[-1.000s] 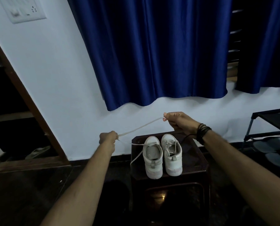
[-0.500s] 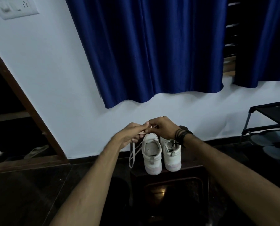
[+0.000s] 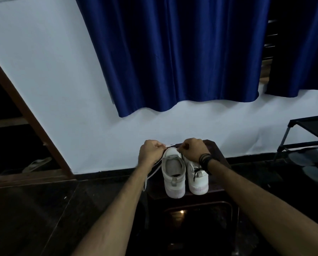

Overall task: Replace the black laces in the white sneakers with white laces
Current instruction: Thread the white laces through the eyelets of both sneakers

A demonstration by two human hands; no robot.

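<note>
Two white sneakers stand side by side on a dark stool (image 3: 220, 157), heels toward me. The left sneaker (image 3: 174, 176) has no lace in view over its open tongue. On the right sneaker (image 3: 198, 179) a bit of black lace shows near the heel tab. My left hand (image 3: 150, 153) grips a white lace (image 3: 151, 174) above the left sneaker's toe; its loose end hangs down past the stool's left edge. My right hand (image 3: 194, 149) pinches the same lace just to the right, fingers curled. A short stretch of lace spans between the hands.
A white wall with blue curtains (image 3: 173, 58) rises behind the stool. A wooden door frame (image 3: 30, 115) stands at the left with a sandal (image 3: 37, 164) beyond it. A black shoe rack (image 3: 310, 137) holding dark footwear is on the right. The floor is dark and glossy.
One second ago my hands held the lace stretched wide apart above the sneakers. They came together, then lowered to the left sneaker's toe end, close to each other.
</note>
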